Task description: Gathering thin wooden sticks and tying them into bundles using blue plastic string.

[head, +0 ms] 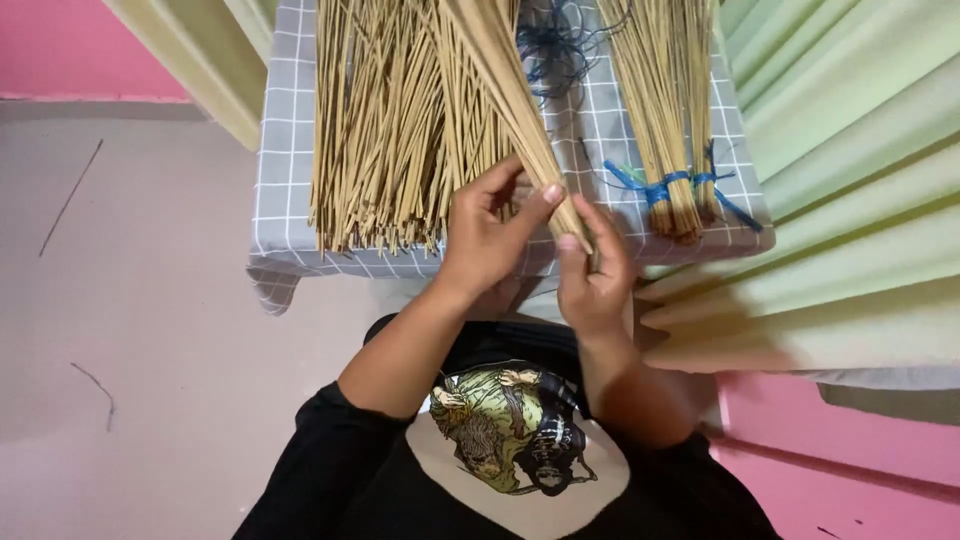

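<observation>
Taking the table with its grey checked cloth as the landmark: left of it lies bare floor with a stray stick or two on it. On the table's left half a loose heap of thin tan sticks is spread flat, cut ends toward the near edge.

At the middle of the near edge, the left hand is curled around a gathered bundle of sticks, thumb pressed on top near its lower end. The right hand meets it just beside, fingers pinching the bundle's tip. Both hands are closed on that one bundle, which slants up and away across the table.

Behind it a tangle of dark blue string lies on the cloth. On the table's right half rest tied bundles bound with blue ties, ends near the edge. Right of the table hang pale green curtains.

The held bundle looks unbound, so a slackened grip would likely let it fan out or slide off the edge. The tied bundles sit close to the edge, and a nudge from the right forearm could tip them off.
</observation>
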